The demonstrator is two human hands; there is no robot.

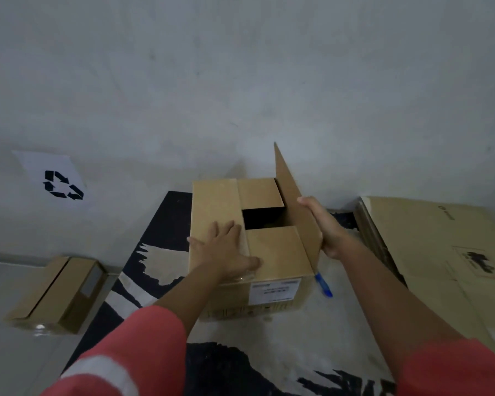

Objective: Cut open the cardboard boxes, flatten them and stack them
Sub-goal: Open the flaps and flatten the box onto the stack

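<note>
cardboard box [275,250] at the far edge of the rug [160,224], top half open

left hand [226,247] lies flat, fingers straight, on the closed left flap; right hand [323,224] curls round the edge of the raised flap [292,195]. the box looks light, with stiff walls and flaps that bend at the creases, so flap edges and corners are probably the best holds.

I see 1 white sheet with black recycling arrows [58,182] on the grey wall [240,81]. 1 black-and-cream patterned rug [160,224] lies on the pale floor [12,358].
</note>
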